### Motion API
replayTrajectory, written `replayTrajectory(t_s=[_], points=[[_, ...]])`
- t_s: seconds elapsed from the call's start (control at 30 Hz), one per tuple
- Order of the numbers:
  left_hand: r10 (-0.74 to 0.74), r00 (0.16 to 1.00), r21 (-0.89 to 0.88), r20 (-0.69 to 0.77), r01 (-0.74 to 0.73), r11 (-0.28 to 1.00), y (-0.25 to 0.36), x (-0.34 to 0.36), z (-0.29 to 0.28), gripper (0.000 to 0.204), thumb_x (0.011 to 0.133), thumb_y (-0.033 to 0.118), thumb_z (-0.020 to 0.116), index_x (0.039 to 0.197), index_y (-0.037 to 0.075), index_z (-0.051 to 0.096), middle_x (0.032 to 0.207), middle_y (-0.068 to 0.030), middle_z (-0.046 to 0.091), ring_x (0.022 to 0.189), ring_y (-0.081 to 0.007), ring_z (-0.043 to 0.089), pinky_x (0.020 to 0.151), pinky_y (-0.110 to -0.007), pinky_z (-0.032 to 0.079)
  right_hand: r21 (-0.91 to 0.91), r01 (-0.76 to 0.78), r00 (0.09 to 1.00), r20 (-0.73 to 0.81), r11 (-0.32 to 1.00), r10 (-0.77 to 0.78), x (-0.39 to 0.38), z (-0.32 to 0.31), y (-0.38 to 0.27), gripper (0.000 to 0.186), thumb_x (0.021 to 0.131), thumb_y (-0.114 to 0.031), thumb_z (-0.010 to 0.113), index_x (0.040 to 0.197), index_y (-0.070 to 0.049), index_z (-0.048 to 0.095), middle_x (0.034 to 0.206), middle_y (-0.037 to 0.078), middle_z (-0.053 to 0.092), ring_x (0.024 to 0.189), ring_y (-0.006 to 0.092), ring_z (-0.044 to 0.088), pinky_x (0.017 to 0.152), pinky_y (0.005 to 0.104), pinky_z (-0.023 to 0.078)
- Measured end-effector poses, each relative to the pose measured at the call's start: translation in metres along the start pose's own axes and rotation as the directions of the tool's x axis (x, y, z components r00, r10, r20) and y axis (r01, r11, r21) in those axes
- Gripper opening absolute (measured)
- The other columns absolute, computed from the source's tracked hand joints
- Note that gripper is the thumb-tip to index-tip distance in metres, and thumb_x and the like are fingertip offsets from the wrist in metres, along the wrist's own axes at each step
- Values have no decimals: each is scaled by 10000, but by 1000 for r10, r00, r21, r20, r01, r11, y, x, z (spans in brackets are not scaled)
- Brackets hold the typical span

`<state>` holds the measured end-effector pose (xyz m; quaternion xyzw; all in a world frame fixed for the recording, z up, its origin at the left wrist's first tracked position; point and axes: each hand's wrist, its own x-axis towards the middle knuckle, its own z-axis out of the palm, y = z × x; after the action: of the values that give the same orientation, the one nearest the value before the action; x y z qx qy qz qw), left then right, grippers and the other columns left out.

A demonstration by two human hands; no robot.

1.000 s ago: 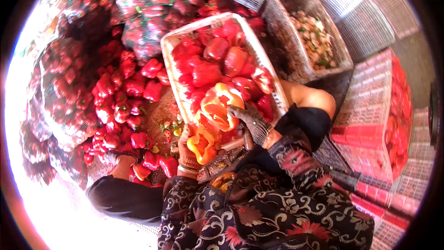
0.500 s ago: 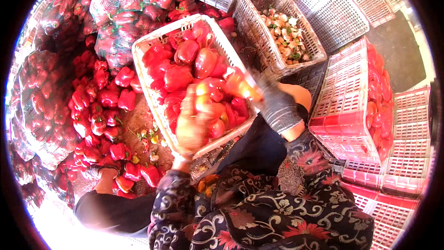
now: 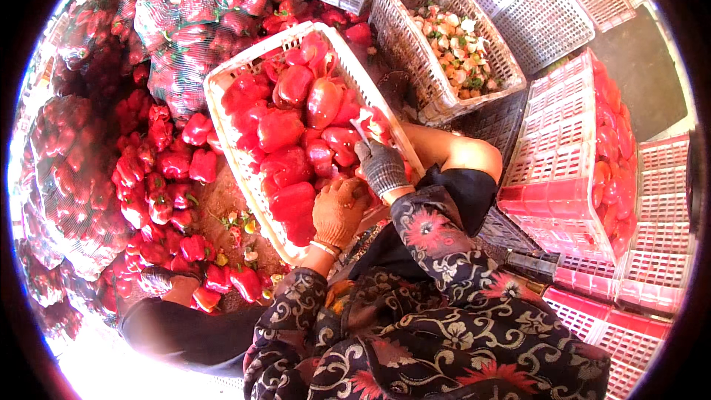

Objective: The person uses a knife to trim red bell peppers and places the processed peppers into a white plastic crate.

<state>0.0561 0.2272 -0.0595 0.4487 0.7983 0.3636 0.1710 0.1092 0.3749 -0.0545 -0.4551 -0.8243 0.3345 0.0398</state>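
Note:
A white plastic crate [image 3: 216, 96] full of red bell peppers [image 3: 281, 127] stands tilted in front of me. My left hand [image 3: 339, 211], in a tan glove, is at the crate's near right corner, its fingers curled over a red pepper that they mostly hide. Just beyond it, my right hand [image 3: 383, 167] in a dark grey glove is closed around a small knife [image 3: 358, 129]. Only the thin grey blade shows, pointing away from me. Beside the blade tip lies a pale-and-red pepper piece [image 3: 376, 123].
Loose red peppers [image 3: 174, 163] cover the floor at left, near full mesh sacks [image 3: 67, 170]. A dirty crate [image 3: 404, 48] of pale pepper cores [image 3: 455, 52] stands beyond my right knee. At right are a pepper-filled crate [image 3: 544, 155] and stacked crates [image 3: 655, 215].
My left hand has moved right and slightly nearer, to the crate's corner. My right hand has come left and down over the peppers, and its knife blade now shows.

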Motion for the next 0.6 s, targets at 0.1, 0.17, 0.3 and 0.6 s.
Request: replayTrajectory(t_s=[0.1, 0.17, 0.3, 0.6], points=[[48, 999, 216, 21, -51, 975, -3, 12, 11, 265, 754, 260, 682, 992, 144, 691, 899, -73, 671, 891, -321, 615, 783, -461, 466, 45, 9, 993, -116, 999, -4, 5, 14, 7, 456, 948, -440, 497, 958, -18, 670, 850, 253, 664, 854, 445, 634, 767, 513, 488], [32, 999, 303, 7, -33, 952, -6, 16, 23, 200, 730, 250, 675, 878, 116, 691, 868, -69, 666, 877, -326, 606, 756, -481, 451, 15, 16, 992, -127, 1000, -13, 9, 21, 14, 456, 947, -437, 495, 952, -16, 671, 822, 243, 665, 818, 443, 639, 740, 502, 496], [2, 985, 369, 174, -67, 927, 12, 24, 17, 237, 695, 301, 704, 859, 130, 687, 902, -58, 678, 930, -290, 598, 812, -470, 425, 201, 66, 982, -188, 977, -27, 10, 31, 37, 338, 934, -334, 558, 886, -31, 699, 809, 226, 666, 784, 378, 673, 695, 445, 512], [-147, 971, 505, 187, 34, 862, -21, 40, 65, 182, 757, 207, 606, 844, 102, 727, 834, -111, 689, 880, -285, 617, 817, -436, 409, -133, -109, 993, -69, 985, 101, 26, 56, 47, 486, 976, -466, 426, 1191, -78, 623, 913, 296, 647, 844, 473, 633, 728, 539, 497]])
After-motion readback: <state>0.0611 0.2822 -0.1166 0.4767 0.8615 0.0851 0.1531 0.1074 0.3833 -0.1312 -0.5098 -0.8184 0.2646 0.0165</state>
